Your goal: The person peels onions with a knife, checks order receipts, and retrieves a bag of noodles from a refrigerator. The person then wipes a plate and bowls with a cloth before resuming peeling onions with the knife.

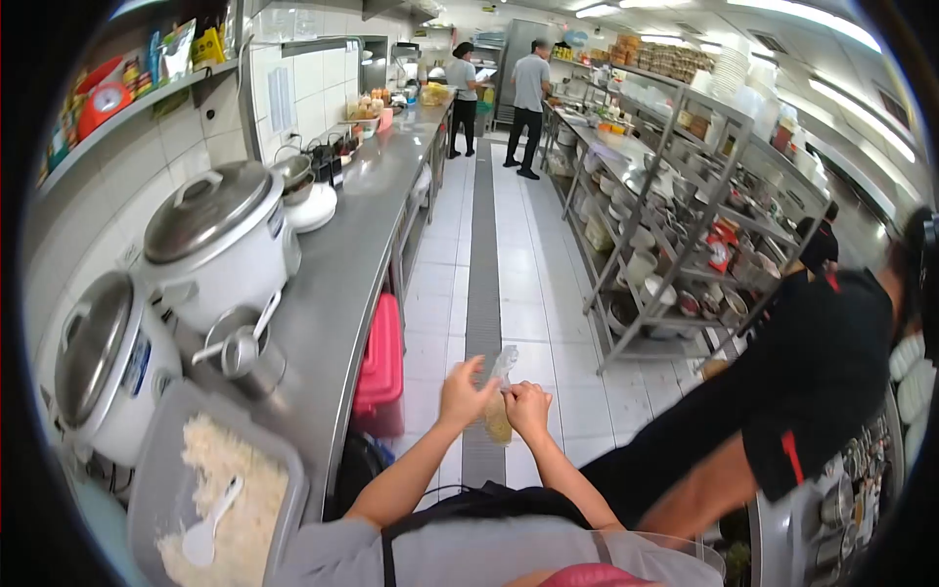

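A small clear plastic bag [498, 421] with tan contents in its lower part hangs in front of my body, above the floor drain strip. My right hand [528, 406] is closed around the bag's neck. The bag's clear top [506, 362] sticks up between the two hands. To the left of the bag, my left hand [467, 392] has its fingers apart, with the fingertips close to the bag. Whether they touch it cannot be made out.
Left, a steel counter [337, 245] carries rice cookers [220, 235] and a grey tub [161, 460] of rice. A pink bin [380, 367] stands below. Right are a steel rack [636, 284] and a person in black [812, 362] leaning close. Two people stand at the aisle's far end.
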